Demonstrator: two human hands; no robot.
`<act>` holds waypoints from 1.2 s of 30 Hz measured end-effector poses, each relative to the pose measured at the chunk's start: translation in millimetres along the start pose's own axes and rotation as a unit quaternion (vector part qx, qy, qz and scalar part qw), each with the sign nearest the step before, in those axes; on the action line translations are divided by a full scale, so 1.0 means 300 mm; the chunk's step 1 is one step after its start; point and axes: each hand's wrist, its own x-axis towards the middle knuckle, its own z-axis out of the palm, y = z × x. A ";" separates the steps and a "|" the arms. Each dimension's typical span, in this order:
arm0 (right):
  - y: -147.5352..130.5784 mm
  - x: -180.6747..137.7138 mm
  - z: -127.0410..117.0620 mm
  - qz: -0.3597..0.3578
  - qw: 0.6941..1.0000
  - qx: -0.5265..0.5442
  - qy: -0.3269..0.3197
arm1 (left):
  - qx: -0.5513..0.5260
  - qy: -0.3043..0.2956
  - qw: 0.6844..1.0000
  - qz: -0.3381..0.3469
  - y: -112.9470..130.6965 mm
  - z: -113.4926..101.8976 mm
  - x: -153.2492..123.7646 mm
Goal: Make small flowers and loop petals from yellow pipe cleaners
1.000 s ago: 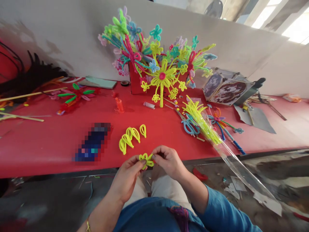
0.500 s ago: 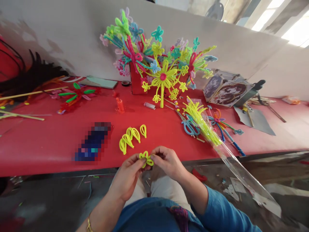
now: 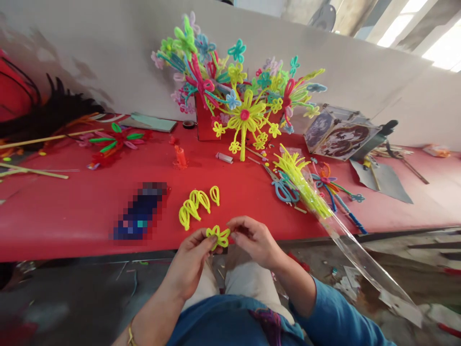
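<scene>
Fingers (image 3: 207, 244) of the left hand (image 3: 190, 262) are pinched shut on a small yellow-green flower of fuzzy pipe-cleaner loops (image 3: 222, 239), held up just in front of the front edge of the red, smooth-covered tabletop (image 3: 241, 192). At the flower's right side, the right hand (image 3: 257, 242) has its thumb and forefinger close together by a petal tip; whether they grip it, I cannot tell. Just beyond the left hand, five yellow fuzzy loop petals (image 3: 192, 210) lie on the tabletop, four bunched and one slightly apart. To their left lies a dark, blurred-out rectangular object (image 3: 142, 211). Right of the petals, blue-handled scissors (image 3: 284, 192) lie beside a bundle of yellow fuzzy stems (image 3: 306, 190) in a clear plastic sleeve (image 3: 363, 257), which extends past the front edge. Farther back, a large yellow pipe-cleaner flower (image 3: 248, 115) stands before a red box (image 3: 205, 127) with multicoloured fuzzy flowers (image 3: 203, 86) above it.
</scene>
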 end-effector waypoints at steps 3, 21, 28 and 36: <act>-0.006 -0.001 -0.017 -0.175 0.968 -0.177 -0.012 | -0.031 -0.018 0.999 -0.021 0.003 0.000 0.001; -0.059 0.029 -0.062 -0.131 0.943 -0.285 -0.113 | 0.052 -0.013 0.998 0.018 -0.029 0.001 -0.003; -0.077 0.041 -0.051 0.025 0.974 -0.200 -0.104 | 0.135 -0.035 0.989 0.045 -0.019 -0.010 -0.001; -0.068 0.049 -0.015 0.107 0.984 -0.120 -0.074 | 0.270 0.020 0.953 0.135 -0.019 -0.013 0.001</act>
